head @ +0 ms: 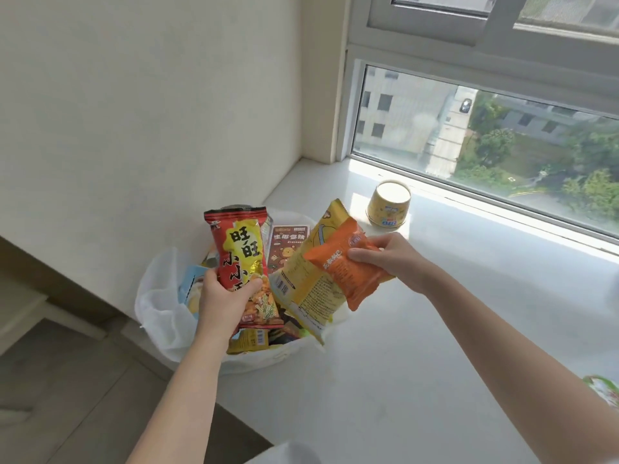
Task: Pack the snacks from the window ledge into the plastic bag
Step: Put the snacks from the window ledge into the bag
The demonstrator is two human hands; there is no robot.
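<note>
Snacks over plastic bag (157,296): left hand (222,298) fingers curl round upright red packet (243,262); right hand (390,259) pinches orange packet (345,266), yellow packet (311,279), just right of opening.

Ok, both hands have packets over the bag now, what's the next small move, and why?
Probably lower and release the red packet from the left hand into the white plastic bag. It already hangs over the bag's open mouth. The right hand pinches the orange packet and yellow packet nearer the rim.
</note>
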